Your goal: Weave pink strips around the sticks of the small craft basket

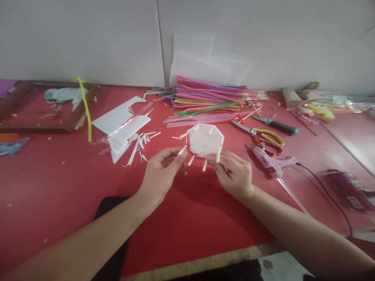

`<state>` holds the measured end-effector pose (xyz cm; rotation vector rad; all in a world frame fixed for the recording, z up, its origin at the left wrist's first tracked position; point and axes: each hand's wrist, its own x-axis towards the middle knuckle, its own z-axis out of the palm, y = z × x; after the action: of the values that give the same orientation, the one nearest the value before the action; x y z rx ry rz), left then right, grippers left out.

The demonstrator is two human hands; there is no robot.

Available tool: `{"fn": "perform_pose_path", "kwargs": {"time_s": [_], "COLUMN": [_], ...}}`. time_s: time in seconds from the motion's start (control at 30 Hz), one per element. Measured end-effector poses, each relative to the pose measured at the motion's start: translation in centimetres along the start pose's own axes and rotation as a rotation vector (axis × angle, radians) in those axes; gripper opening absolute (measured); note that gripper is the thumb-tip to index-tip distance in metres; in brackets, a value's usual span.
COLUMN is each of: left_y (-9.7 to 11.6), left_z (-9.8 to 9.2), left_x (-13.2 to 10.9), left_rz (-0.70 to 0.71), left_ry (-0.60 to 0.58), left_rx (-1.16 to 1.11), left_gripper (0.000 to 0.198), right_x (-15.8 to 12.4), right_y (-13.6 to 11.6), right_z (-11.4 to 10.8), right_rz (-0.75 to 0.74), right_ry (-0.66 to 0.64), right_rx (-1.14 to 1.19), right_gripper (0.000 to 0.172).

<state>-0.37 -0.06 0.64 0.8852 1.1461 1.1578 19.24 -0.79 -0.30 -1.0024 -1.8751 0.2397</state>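
Note:
I hold a white octagonal foam piece above the red table. Several short wooden sticks stand out from it. My right hand grips its lower right edge with fingers closed. My left hand pinches one wooden stick at the piece's lower left edge.
A pile of coloured straws lies behind the piece. White foam offcuts and loose sticks lie to the left. Scissors, a pink glue gun with its cord, and a green-handled cutter lie to the right. A brown tray sits far left.

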Motion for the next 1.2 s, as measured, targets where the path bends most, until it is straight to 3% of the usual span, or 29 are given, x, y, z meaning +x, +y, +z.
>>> {"fn": "perform_pose_path", "kwargs": {"time_s": [0.3,0.57,0.67,0.73,0.87,1.1,1.2], "left_y": [0.1,1.1,1.4,1.6,1.9,1.7,1.3], "left_z": [-0.2,0.0,0.0,0.1,0.3,0.2,0.1], "left_x": [-0.1,0.5,0.6,0.5,0.1,0.1,0.2], "left_rz": [-0.007,-0.183,-0.260,-0.280,-0.241,-0.154,-0.073], "left_ry": [-0.089,0.030,0.069,0.025,-0.114,-0.059,-0.033], "left_rx": [0.000,-0.440,-0.505,-0.535,-0.509,-0.355,-0.302], "left_gripper": [0.020,0.013,0.013,0.018,0.027,0.033,0.019], "right_x": [0.0,0.3,0.2,0.1,0.0,0.2,0.1], "right_y": [0.1,0.0,0.0,0.1,0.4,0.4,0.5], "right_z": [0.1,0.2,0.3,0.5,0.9,1.2,1.2], "right_rz": [0.017,0.016,0.111,0.237,0.444,0.517,0.524], "right_ry": [0.004,0.029,0.019,0.020,0.066,0.102,0.111], "right_rx": [-0.003,0.011,0.111,0.244,0.511,0.659,0.679], "right_gripper": [0.032,0.024,0.021,0.018,0.012,0.004,0.004]}}
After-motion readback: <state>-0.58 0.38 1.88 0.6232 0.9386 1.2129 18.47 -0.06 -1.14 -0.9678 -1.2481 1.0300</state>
